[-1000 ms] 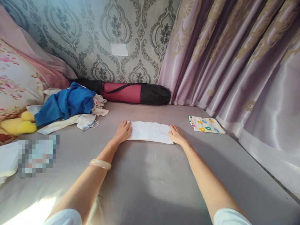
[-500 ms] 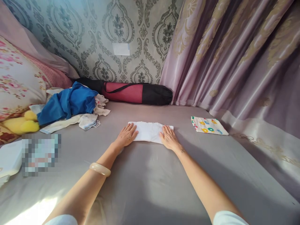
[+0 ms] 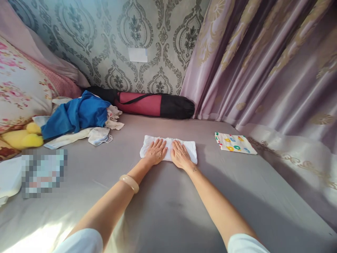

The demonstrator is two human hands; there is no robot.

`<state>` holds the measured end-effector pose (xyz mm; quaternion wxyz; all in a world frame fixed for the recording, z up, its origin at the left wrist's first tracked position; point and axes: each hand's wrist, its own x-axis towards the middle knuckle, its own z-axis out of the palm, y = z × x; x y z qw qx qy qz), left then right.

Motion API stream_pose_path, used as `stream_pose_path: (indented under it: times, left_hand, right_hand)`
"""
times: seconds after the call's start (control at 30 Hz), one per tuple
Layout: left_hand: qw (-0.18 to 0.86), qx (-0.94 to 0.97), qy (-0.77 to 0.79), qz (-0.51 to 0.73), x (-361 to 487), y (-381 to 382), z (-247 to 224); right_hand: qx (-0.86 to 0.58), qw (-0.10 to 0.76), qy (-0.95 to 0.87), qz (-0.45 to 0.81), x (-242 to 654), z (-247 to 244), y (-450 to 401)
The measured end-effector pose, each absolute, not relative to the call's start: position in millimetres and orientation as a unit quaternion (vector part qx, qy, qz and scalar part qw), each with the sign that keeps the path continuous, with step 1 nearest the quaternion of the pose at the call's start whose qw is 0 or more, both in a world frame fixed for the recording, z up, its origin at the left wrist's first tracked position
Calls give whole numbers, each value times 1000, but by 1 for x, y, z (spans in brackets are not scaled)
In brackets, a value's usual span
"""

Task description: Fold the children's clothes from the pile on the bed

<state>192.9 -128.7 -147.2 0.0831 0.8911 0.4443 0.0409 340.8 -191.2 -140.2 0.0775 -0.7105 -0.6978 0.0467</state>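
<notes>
You are resting your left hand [image 3: 156,151] and right hand [image 3: 180,154], fingers flat and released, on the folded white cloth [image 3: 169,143], its long axis running left to right at frame centre.

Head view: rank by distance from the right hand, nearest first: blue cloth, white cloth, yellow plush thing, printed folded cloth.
1. White cloth: directly under the right hand, touching it.
2. Printed folded cloth: off to the right.
3. Blue cloth: to the left, farther back.
4. Yellow plush thing: far left, beyond the blue cloth.
</notes>
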Motion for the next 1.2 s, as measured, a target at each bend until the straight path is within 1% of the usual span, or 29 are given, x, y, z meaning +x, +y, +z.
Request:
stream_pose_path:
  times: [0.1, 0.2, 0.27, 0.37, 0.4, 0.47, 0.57, 0.63, 0.7, 0.77, 0.87, 0.9, 0.97, 1.07, 1.1, 1.2]
  left_hand:
    - [99, 891, 443, 34, 190, -123, -154]
    - [107, 887, 448, 32, 191, -126, -146]
    - [78, 870, 479, 88, 194, -132, -136]
    - [1, 817, 528, 230, 197, -139, -127]
    - [-11, 807, 534, 250, 197, -139, -128]
    - [3, 817, 534, 215, 194, -135, -134]
    - [60, 846, 523, 88, 189, -127, -147]
    - [82, 849, 520, 41, 187, -124, -150]
    - [77, 846, 526, 47, 187, -126, -147]
    - [48, 841, 531, 95, 189, -132, -139]
    - [-18, 836, 509, 203, 196, -142, -130]
    - [-25, 841, 495, 218, 199, -144, -129]
    - [1, 865, 467, 183, 204, -144, -133]
    - [83, 890, 443, 65, 209, -137, -145]
    - [97, 891, 441, 46, 210, -135, -149]
    - [101, 892, 438, 43, 210, -131, -154]
  right_hand:
    - [-711, 75, -697, 51, 344, -144, -191]
    - [-716, 69, -691, 69, 343, -136, -190]
    - [-717, 83, -689, 65, 339, -129, -189]
    - [-703, 138, -698, -5, 330, -125, -188]
    - [-694, 147, -705, -20, 327, -126, -187]
    - [-683, 136, -717, -4, 323, -131, -186]
    - [-680, 92, -725, 53, 321, -138, -183]
    - [-680, 78, -726, 71, 322, -139, -181]
    - [-674, 72, -729, 91, 325, -135, -179]
    - [-679, 79, -724, 91, 329, -128, -178]
    - [-708, 131, -694, 3, 336, -123, -180]
    - [-714, 144, -684, -25, 338, -124, -180]
    - [-716, 138, -684, -30, 342, -129, -182]
    - [-709, 94, -698, 24, 345, -141, -184]
    - [-709, 88, -699, 33, 345, -144, -185]
    - [-711, 87, -697, 41, 345, -146, -184]
